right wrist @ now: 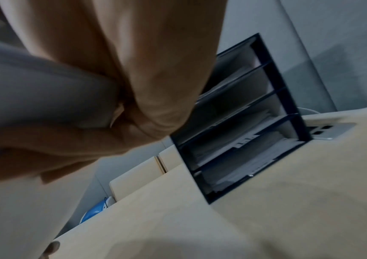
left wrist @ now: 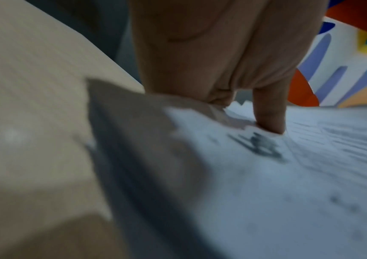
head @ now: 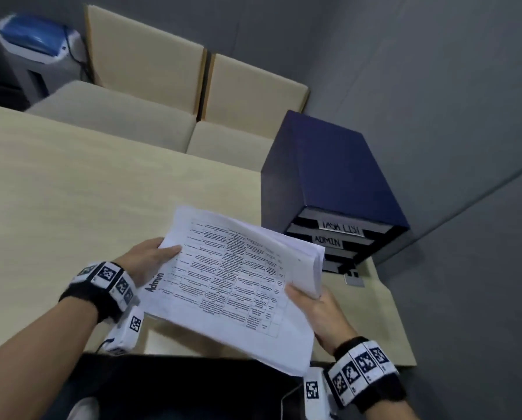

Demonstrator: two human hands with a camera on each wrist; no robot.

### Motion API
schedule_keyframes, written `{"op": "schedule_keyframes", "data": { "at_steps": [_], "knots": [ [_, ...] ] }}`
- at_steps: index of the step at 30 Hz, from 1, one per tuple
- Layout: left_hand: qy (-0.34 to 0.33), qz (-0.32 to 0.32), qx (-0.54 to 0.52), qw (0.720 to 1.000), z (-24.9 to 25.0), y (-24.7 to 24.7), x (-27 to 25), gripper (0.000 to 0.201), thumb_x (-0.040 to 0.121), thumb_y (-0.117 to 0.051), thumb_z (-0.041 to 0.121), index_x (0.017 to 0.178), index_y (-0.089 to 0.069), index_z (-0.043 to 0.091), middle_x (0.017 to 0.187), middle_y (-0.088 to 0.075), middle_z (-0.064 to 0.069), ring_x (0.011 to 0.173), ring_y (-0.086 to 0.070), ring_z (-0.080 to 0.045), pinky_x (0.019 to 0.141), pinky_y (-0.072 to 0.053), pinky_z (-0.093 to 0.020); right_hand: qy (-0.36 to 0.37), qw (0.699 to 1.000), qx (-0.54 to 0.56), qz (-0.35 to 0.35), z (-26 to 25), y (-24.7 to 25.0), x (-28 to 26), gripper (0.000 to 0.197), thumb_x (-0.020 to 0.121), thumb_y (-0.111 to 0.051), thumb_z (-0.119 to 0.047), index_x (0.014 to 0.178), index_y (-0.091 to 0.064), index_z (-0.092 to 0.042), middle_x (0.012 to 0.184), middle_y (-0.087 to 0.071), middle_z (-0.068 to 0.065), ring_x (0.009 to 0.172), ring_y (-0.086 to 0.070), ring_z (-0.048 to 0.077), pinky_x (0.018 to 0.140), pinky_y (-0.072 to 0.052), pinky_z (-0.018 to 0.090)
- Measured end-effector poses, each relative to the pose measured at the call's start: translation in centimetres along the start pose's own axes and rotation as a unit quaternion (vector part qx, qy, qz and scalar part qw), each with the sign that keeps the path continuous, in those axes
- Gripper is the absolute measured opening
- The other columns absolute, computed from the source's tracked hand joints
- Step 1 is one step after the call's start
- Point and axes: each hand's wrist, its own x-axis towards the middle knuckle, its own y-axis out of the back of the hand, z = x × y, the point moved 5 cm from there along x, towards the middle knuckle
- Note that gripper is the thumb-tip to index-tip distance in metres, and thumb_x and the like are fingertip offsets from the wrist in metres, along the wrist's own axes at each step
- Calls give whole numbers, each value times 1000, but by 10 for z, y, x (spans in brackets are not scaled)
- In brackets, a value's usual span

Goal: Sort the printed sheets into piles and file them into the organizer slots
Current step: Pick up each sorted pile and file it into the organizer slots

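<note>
I hold a stack of printed sheets [head: 232,283] above the table, its top page a table of text headed "Admin". My left hand [head: 150,259] grips the stack's left edge, thumb [left wrist: 269,113] pressed on the top sheet [left wrist: 289,184]. My right hand [head: 314,301] pinches the right edge, where the sheets [right wrist: 45,98] curl up, thumb on top. The dark blue organizer [head: 332,183] stands on the table at the right, just beyond the stack. Its slots face me with labels "TASK LIST" [head: 341,228] and "ADMIN" [head: 327,241]. In the right wrist view the organizer [right wrist: 273,98] holds papers in its lower slots.
The light wooden table [head: 87,189] stretches left of the stack. Two beige chairs [head: 168,95] stand behind it, and a blue and white machine [head: 38,40] sits at the far left. Grey walls close in at the right. A socket plate [head: 354,279] lies below the organizer.
</note>
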Motion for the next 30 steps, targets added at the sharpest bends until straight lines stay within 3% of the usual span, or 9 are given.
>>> {"op": "schedule_keyframes", "data": {
  "at_steps": [3, 6, 9, 12, 15, 19, 23, 28, 30],
  "knots": [
    [59, 30, 89, 994, -24, -72, -14, 79, 87, -62, 55, 146, -37, 10, 153, -36, -16, 133, -45, -36, 110, -35, -47, -4, 999, 35, 26, 32, 62, -15, 17, 93, -63, -10, 107, -70, -5, 106, -74, 15, 101, -70, 35, 89, -56, 47],
    [47, -11, -6, 999, -25, -144, -33, 46, 97, -55, 31, 134, -51, 5, 119, -69, -11, 99, -70, -25, 86, -54, -38, -13, 994, 98, 44, 55, 123, -40, 21, 94, -61, -15, 109, -68, -2, 107, -74, 16, 102, -70, 35, 82, -59, 42],
    [11, -26, -45, 999, -9, -191, -43, 31, 98, -54, 19, 125, -56, 4, 101, -75, -9, 90, -73, -28, 68, -60, -34, -17, 988, 140, 54, 65, 175, -52, 62, 78, -78, -48, 119, -65, -4, 116, -71, 16, 107, -68, 36, 95, -52, 52],
    [4, -48, -38, 998, 4, -222, -42, 29, 95, -60, 20, 119, -59, 5, 105, -74, -14, 92, -72, -31, 72, -59, -38, 4, 988, 140, 71, 65, 213, -59, 82, 59, -86, -59, 118, -67, -6, 114, -72, 15, 105, -69, 35, 93, -53, 51],
    [-8, -43, 0, 999, 10, -240, -37, 22, 92, -64, 17, 105, -66, -1, 98, -73, -18, 76, -73, -27, 65, -58, -33, 11, 983, 146, 112, 63, 243, -65, 49, 85, -68, -38, 118, -65, -1, 107, -74, 13, 96, -73, 28, 79, -60, 40],
    [-49, 32, 28, 998, 13, -244, -29, 15, 92, -65, 16, 87, -62, 2, 68, -65, -15, 48, -62, -19, 45, -46, -20, 7, 970, 172, 174, 69, 267, -67, 75, 63, -80, -57, 115, -66, -5, 108, -74, 14, 99, -71, 32, 90, -54, 48],
    [-96, 101, -26, 990, 26, -248, -26, 19, 95, -61, 19, 87, -61, 1, 74, -65, -19, 48, -64, -21, 43, -44, -19, -4, 955, 225, 194, 70, 265, -60, 35, 95, -61, -28, 120, -63, -3, 113, -71, 16, 101, -69, 31, 86, -55, 44],
    [-71, 136, -77, 985, 12, -240, -24, 32, 97, -55, 36, 89, -60, 6, 79, -70, -14, 49, -66, -20, 45, -47, -18, 2, 925, 314, 216, 65, 246, -54, 29, 100, -53, -19, 125, -60, -6, 112, -72, 10, 95, -70, 26, 57, -59, 29],
    [-32, 134, -63, 988, -10, -233, -26, 29, 98, -55, 30, 89, -57, 2, 78, -67, -16, 42, -63, -17, 40, -45, -15, 16, 915, 343, 210, 63, 232, -49, 31, 99, -50, -9, 127, -59, -5, 111, -72, 8, 92, -69, 25, 58, -58, 28]
  ]
}}
